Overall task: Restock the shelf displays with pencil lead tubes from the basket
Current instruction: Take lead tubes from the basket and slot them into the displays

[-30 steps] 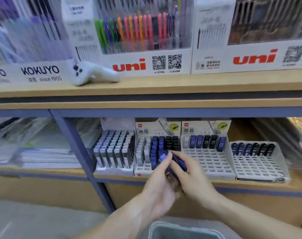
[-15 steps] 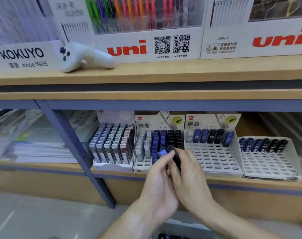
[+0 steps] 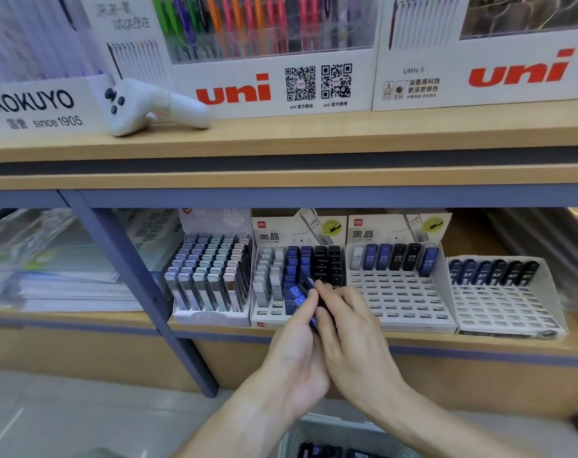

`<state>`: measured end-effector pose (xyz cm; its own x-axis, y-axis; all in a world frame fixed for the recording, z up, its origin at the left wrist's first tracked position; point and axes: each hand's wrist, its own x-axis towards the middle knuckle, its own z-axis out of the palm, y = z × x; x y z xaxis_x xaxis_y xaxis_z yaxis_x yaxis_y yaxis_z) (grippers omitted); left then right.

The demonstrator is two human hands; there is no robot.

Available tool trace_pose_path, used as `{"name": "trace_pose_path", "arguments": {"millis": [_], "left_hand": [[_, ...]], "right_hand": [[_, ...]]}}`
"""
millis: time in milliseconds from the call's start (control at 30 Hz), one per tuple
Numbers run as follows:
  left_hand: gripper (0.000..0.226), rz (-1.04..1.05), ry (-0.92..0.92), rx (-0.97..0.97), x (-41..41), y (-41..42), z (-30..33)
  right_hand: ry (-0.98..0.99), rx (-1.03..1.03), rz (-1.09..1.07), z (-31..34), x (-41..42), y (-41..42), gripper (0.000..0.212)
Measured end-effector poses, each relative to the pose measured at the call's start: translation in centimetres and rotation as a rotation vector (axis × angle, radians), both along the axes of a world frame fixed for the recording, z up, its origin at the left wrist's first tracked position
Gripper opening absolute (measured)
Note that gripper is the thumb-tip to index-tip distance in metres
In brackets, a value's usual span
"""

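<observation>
My left hand [image 3: 294, 352] grips a bunch of blue pencil lead tubes [image 3: 299, 294] in front of the second display tray [image 3: 271, 312] on the lower shelf. My right hand [image 3: 353, 338] is pressed against the left one and pinches one of the tubes in that bunch. That tray holds white, blue and black tubes. Right of it, the third tray [image 3: 403, 302] has one back row of tubes above bare slots, as does the fourth tray [image 3: 502, 305]. The grey mesh basket [image 3: 294, 434] sits at the bottom edge with dark tubes inside.
A full tray of grey tubes [image 3: 211, 279] stands at the left of the row. A blue shelf post [image 3: 132, 279] slants down beside it, with stacked paper packs [image 3: 69, 282] further left. On the upper shelf [image 3: 314, 140] lie a white controller [image 3: 142, 107] and pen display boxes.
The view has tilted down and the basket has come back into sight. Both hands have stayed together at the second tray, shifting the tubes slightly up towards it.
</observation>
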<state>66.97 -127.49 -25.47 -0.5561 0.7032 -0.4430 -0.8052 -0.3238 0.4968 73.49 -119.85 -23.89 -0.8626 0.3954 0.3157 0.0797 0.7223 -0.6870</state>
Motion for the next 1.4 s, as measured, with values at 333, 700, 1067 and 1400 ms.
{"name": "trace_pose_path", "arguments": {"millis": [333, 700, 1067, 1400], "left_hand": [[0.048, 0.052, -0.094, 0.028, 0.3, -0.1, 1.9], [0.052, -0.092, 0.084, -0.187, 0.3, -0.9, 2.9], [0.035, -0.031, 0.215, -0.27, 0.7, -2.1, 2.4], [0.038, 0.042, 0.194, -0.3, 0.4, -3.4, 1.4]], "right_hand": [[0.057, 0.136, -0.052, 0.3, -0.6, 0.7, 0.03], [-0.195, -0.193, 0.068, 3.2, -0.4, 3.3, 0.054], [-0.223, -0.788, 0.126, 4.3, -0.3, 4.0, 0.047], [-0.115, -0.805, 0.039, 3.7, -1.8, 4.2, 0.039]]}}
